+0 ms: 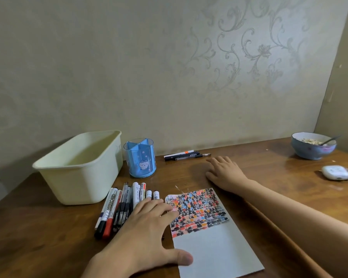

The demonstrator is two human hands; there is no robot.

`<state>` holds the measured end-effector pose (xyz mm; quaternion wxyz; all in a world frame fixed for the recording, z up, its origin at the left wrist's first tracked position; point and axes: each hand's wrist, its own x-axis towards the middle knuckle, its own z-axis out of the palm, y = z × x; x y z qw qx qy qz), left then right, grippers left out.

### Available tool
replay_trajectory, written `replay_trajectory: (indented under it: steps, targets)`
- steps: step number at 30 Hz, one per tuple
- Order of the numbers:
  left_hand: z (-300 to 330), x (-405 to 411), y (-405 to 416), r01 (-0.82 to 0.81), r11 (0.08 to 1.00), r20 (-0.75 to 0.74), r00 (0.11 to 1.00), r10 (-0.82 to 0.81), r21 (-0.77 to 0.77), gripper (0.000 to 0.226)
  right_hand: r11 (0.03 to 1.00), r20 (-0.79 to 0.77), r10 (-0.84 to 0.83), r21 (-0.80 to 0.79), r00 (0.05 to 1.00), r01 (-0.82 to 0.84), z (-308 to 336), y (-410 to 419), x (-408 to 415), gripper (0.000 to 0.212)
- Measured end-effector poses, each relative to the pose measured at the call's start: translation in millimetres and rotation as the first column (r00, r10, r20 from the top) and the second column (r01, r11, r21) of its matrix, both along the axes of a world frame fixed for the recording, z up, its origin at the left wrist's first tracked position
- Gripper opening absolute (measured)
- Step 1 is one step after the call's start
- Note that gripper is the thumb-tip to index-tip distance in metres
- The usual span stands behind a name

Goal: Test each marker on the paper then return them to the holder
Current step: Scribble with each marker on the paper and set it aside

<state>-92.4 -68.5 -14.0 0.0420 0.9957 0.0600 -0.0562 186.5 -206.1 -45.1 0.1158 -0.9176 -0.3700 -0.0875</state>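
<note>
Head view showed the blue holder [140, 158] standing empty at the far left, so nothing was back in it. The markers [122, 207] lay bunched below it, three more pens [186, 155] far off by the wall. The paper [213, 237] carried dense colour swatches on top. Left hand [147, 227] lay flat, fingers spread over markers and paper edge, gripping nothing; right hand [224, 172] rested open on the table [38, 227]. Returning looked undone.

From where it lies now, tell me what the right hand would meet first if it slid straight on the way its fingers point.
Probably the small group of pens lying by the wall; the right hand points up-left toward their right ends across bare table. Depth is uncertain.
</note>
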Motion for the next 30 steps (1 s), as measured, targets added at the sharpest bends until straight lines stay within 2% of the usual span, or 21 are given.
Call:
replay_trajectory:
  steps: [5,14,20,25,30]
  targets:
    - [0,3,2,0.002,1.000,-0.022,1.000,-0.002,-0.008,0.110,0.994,0.016,-0.075,0.076,0.997,0.073,-6,33,27,0.052]
    - [-2,1,4,0.017,1.000,0.015,1.000,-0.017,-0.019,0.107,0.993,0.021,-0.093,0.068,0.995,0.091,-14,44,45,0.053]
    - [-1,0,3,0.009,1.000,-0.005,1.000,-0.009,-0.028,0.108,0.989,0.099,-0.095,0.126,0.991,0.082,-11,38,38,0.030]
    - [-1,-2,3,0.012,0.999,0.005,1.000,-0.012,-0.035,0.108,0.987,0.087,-0.068,0.153,0.994,0.054,-9,36,34,0.014]
    - [0,-3,2,0.009,0.999,0.005,1.000,-0.009,-0.041,0.108,0.990,0.073,0.003,0.141,0.997,-0.013,-1,9,11,0.023]
